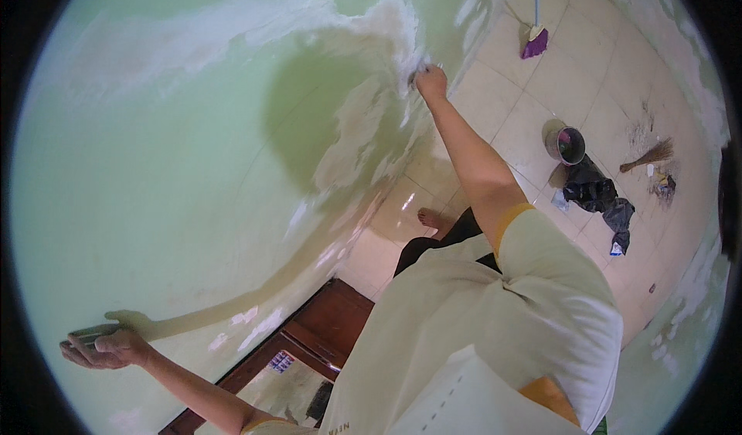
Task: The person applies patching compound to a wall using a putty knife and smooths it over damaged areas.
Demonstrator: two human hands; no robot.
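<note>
Likely smoothing pale patch (390, 21); right hand (432, 81) at its edge, left hand (106, 349) well apart. Both grips: can't tell. Next calls for even strokes.

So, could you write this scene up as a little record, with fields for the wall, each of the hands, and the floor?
Wall: pale green painted wall with chalky white patches
Left hand: at the wall, lower left; seems to hold a dark, flat thing
Right hand: fingers curled, at a white patch; what it holds is unclear
Floor: cream square tiles
On the floor: purple-headed broom, round grey metallic pot, crumpled black plastic bags, brown straw hand broom near scattered debris
</note>
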